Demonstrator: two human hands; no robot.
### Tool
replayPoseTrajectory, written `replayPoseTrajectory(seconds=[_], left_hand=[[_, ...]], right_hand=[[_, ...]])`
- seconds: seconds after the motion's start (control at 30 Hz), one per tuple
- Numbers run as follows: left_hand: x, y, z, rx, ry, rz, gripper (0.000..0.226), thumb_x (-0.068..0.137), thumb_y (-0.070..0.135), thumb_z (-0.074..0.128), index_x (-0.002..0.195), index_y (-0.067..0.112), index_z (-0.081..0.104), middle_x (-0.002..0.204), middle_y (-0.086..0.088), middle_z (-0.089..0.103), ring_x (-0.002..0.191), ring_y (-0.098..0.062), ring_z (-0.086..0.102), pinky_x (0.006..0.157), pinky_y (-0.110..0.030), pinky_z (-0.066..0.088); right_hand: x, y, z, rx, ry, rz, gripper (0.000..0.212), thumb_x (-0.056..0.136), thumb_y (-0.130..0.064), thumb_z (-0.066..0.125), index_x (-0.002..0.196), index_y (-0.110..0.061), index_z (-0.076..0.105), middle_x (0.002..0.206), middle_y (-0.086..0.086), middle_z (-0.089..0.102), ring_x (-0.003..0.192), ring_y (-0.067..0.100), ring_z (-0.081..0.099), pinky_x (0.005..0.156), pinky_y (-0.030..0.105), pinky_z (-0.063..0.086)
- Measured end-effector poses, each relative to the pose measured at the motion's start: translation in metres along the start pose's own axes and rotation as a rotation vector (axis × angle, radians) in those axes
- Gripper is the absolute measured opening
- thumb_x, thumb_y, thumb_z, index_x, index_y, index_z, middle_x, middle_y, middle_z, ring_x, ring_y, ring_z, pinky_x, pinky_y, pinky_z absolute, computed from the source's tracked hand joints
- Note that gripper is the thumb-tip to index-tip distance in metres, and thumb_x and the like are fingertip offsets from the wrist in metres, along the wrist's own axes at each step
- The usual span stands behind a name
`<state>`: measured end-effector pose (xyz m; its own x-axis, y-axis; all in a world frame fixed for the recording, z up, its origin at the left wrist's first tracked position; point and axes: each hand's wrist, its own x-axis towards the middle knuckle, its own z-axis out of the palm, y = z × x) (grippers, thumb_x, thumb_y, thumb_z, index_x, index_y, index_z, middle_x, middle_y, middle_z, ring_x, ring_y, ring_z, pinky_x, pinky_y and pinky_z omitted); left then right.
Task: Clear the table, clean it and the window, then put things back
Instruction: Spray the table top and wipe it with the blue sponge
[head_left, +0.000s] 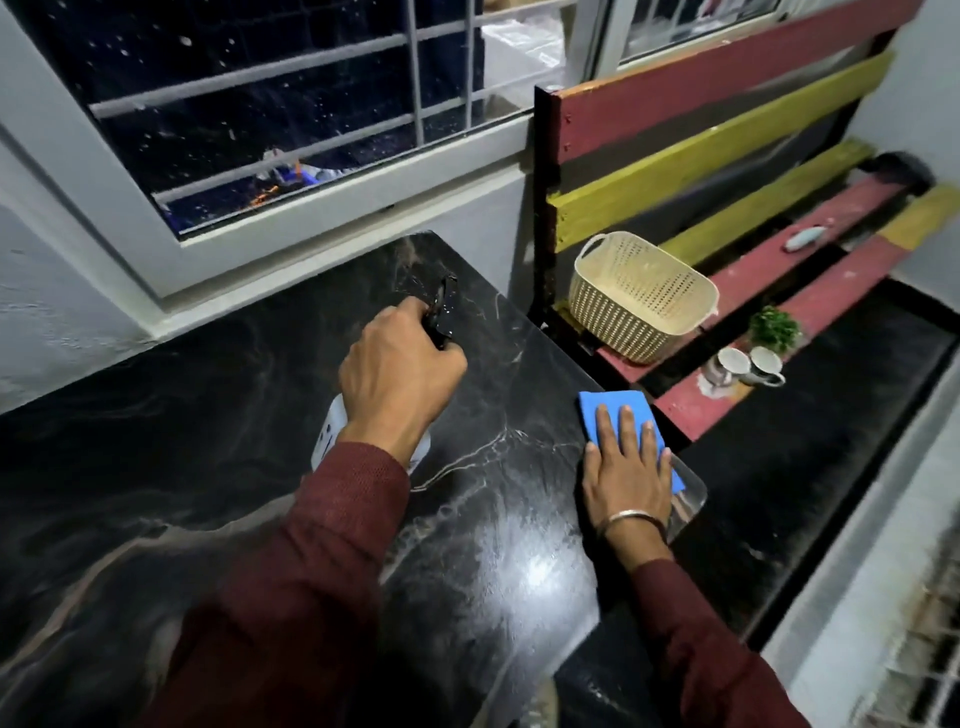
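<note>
Spraying and wiping the dark table (208, 441)

Left hand (400, 379) grips the spray bottle (332, 431) by its black trigger above the tabletop; right hand (626, 467) presses flat, fingers straight, on the blue cloth (615, 408) at the table's right edge, below the spotted window (234, 119).

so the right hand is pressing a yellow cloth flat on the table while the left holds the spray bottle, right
Not quite: the cloth is blue, not yellow, as the head view shows. The right hand does press it flat on the table while the left hand holds the spray bottle.
</note>
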<state>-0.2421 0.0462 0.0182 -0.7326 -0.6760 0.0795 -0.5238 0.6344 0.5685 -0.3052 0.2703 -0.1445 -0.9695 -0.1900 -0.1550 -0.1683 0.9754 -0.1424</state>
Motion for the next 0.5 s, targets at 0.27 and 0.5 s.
replayPoseTrajectory(seconds=[0.27,0.5], left_hand=[[-0.019,0.008,0.010,-0.039,-0.061,0.048,0.017,0.084,0.030,0.057,0.099,0.024,0.062,0.095,0.001,0.065,0.083,-0.025,0.057,0.073,-0.037,0.045],[-0.017,0.018,0.027,-0.012,-0.061,0.045,0.021,0.084,0.032,0.057,0.102,0.022,0.063,0.098,-0.001,0.065,0.086,-0.028,0.056,0.073,-0.035,0.039]], right_hand=[[-0.095,0.004,0.013,0.013,-0.003,0.063,0.062,0.091,-0.046,0.017,0.150,-0.027,0.026,0.157,0.002,0.024,0.146,0.032,0.018,0.117,0.049,0.013],[-0.117,-0.010,0.017,-0.034,-0.038,-0.356,0.059,0.093,-0.043,0.033,0.150,-0.035,0.024,0.157,-0.002,0.024,0.145,0.029,0.023,0.116,0.047,0.011]])
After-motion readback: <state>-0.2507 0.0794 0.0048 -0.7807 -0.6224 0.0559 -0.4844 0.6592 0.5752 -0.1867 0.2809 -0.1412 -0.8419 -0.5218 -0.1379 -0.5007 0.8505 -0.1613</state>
